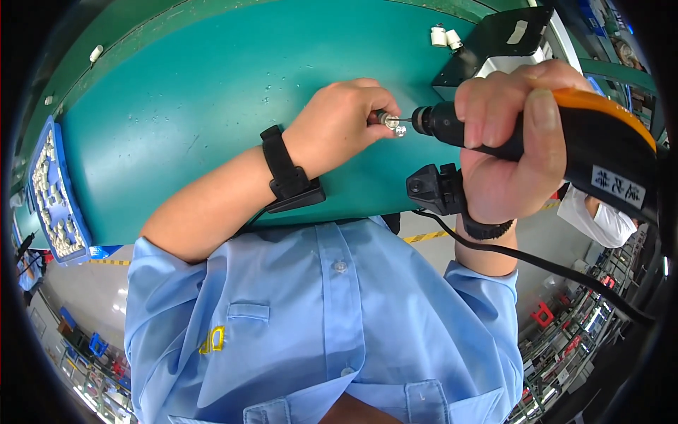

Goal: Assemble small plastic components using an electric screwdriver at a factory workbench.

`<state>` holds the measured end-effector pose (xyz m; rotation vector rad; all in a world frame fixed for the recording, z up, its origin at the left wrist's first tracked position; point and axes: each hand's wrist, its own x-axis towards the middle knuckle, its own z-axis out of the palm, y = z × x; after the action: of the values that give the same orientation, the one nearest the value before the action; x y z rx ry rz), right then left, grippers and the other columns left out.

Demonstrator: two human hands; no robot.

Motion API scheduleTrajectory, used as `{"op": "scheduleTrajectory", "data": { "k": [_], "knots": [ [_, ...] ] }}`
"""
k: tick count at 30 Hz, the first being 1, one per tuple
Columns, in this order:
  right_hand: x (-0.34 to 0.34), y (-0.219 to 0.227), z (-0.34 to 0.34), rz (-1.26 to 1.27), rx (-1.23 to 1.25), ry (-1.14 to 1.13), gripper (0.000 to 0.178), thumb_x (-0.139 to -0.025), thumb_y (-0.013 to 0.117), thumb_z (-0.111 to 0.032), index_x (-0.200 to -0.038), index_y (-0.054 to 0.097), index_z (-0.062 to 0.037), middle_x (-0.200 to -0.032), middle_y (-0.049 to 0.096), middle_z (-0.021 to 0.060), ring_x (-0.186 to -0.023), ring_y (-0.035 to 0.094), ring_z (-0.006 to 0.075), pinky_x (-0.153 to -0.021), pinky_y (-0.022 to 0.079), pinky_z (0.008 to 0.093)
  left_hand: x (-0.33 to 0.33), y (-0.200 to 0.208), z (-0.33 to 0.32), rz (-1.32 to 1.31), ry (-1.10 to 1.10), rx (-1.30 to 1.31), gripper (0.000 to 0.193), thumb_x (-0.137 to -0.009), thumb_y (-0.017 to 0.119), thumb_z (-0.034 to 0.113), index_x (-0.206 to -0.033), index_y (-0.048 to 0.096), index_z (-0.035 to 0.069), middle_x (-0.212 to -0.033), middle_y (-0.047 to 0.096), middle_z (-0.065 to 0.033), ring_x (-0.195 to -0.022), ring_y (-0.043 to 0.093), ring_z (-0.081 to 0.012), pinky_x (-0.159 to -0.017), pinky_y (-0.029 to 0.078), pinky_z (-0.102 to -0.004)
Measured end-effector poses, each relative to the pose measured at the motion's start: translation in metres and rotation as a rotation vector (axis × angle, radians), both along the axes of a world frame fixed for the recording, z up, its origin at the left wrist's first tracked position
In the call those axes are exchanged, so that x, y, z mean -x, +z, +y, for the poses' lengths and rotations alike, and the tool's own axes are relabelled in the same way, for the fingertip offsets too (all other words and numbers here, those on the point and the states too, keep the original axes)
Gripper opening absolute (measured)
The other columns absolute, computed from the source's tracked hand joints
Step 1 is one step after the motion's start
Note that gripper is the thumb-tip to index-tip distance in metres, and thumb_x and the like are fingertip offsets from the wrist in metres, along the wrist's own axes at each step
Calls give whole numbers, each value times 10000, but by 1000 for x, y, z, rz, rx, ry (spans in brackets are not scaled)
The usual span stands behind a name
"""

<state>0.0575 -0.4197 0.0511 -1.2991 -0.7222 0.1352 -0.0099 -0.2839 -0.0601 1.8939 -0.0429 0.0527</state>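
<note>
Over the green tabletop (212,92), my left hand (346,116) pinches a small metal fitting (390,122) between thumb and fingers. Its shiny end faces right, and the rest is hidden in my grip. My right hand (515,134) is wrapped round a black and orange electric screwdriver (600,134), held sideways. The thin bit of the tool points left and meets the fitting, or nearly so; I cannot tell whether it touches a screw. A black cable (537,258) hangs below the tool.
A blue tray (78,205) of small white parts stands at the far left. Two white pieces (445,37) lie near a black box (494,42) at the back right. Another white piece (96,53) is by the back left edge. Someone's white sleeve (597,219) shows at right.
</note>
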Motion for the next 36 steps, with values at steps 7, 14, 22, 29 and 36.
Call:
{"op": "scheduleTrajectory", "data": {
  "k": [7, 14, 22, 29, 36],
  "knots": [
    [1, -1, 5, -99, 156, -32, 197, -926, 456, -147, -1073, 448, -16, -582, 417, 20, -462, 385, 129, -503, 370, 320, -2, 1, 0, -40, 9, -1, 163, -738, 749, 55, -874, 664, 24, -839, 648, -114, -697, 649, -247, -638, 519, -351],
    [-5, -1, 1, -324, 206, -42, 227, -933, 451, -173, -1108, 464, -28, -595, 428, 16, -480, 404, 125, -512, 373, 321, -1, 1, 1, -131, 5, -91, 160, -742, 746, 49, -877, 663, 28, -813, 636, -108, -685, 645, -244, -628, 520, -350],
    [-22, 52, -88, -299, -92, -134, 271, -979, 387, -249, -1090, 572, -86, -628, 400, -4, -539, 408, 124, -581, 355, 311, 2, 7, -1, -84, -26, -110, 190, -719, 756, -2, -879, 660, 33, -806, 620, -96, -664, 634, -210, -580, 506, -323],
    [-31, 26, -88, -226, -148, -303, 254, -976, 386, -236, -1071, 573, -93, -621, 395, -6, -522, 396, 124, -569, 353, 307, 1, 7, -2, 2, -2, -90, 197, -733, 765, 2, -897, 659, 29, -830, 619, -83, -665, 632, -174, -561, 485, -288],
    [-60, 35, -90, -358, 18, 402, 193, -944, 456, -175, -1082, 554, -80, -611, 389, -6, -483, 373, 114, -529, 361, 312, -2, 7, -1, 35, -19, -99, 199, -737, 765, 0, -904, 660, 26, -843, 623, -79, -665, 629, -167, -562, 480, -276]
  ]
}}
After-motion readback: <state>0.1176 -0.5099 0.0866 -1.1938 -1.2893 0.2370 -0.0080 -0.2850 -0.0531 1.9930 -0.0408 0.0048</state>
